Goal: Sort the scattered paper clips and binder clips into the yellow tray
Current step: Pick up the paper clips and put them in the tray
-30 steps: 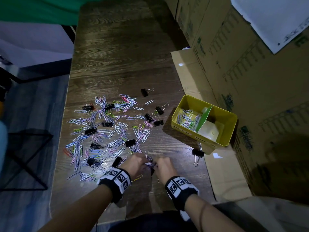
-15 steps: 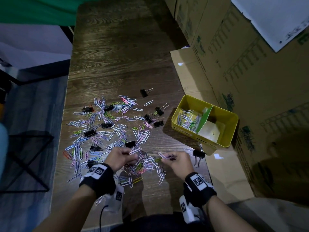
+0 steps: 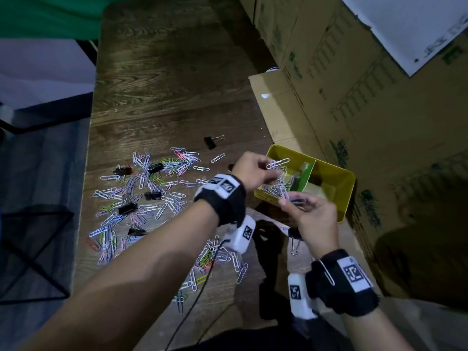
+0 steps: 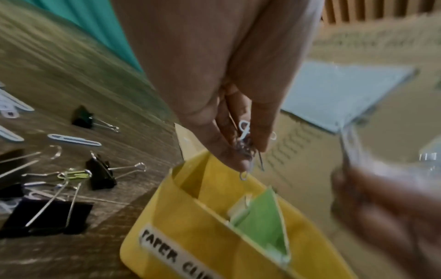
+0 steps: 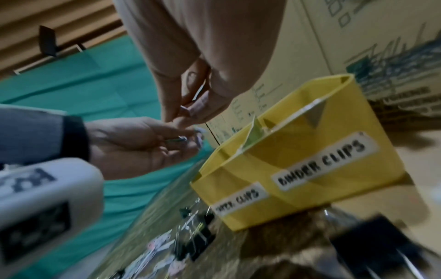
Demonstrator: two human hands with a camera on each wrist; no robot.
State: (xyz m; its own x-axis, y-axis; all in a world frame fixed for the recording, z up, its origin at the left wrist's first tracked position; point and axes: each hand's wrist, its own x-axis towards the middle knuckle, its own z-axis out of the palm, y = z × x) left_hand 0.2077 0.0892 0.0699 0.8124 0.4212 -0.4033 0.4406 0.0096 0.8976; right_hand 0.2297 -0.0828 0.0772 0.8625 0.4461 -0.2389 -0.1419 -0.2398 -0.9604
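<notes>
Cardboard boxes [image 3: 379, 102] stand along the right of the dark wooden tabletop [image 3: 164, 97], and a flattened cardboard sheet [image 3: 276, 110] lies at their foot. My yellow tray [image 3: 339, 178] sits at the edge of that sheet, parted by a green divider [image 3: 307, 176]; in the right wrist view its front wall carries two labels, one reading BINDER CLIPS, the other for paper clips. The left compartment holds a heap of paper clips [image 3: 276, 190]; what lies in the right one I cannot make out. Left of the tray, scattered paper clips [image 3: 141, 198] in white, pink, green and blue cover the tabletop, with black binder clips [image 3: 125, 208] lying among them, one binder clip [image 3: 210, 142] apart at the far side and another [image 3: 293, 236] near my right wrist. My left hand [image 3: 253, 171] hangs over the tray's left compartment, its grip closed in a pinch on a small bunch of paper clips [image 3: 277, 163] that stick out past my fingertips, right above the heap. My right hand [image 3: 314, 219] is just beside it at the tray's near wall, thumb and fingers pinched on a few more clips [image 3: 296, 201], level with the rim. A loose white clip [image 3: 326, 272] is caught on my right wristband [image 3: 342, 282].
</notes>
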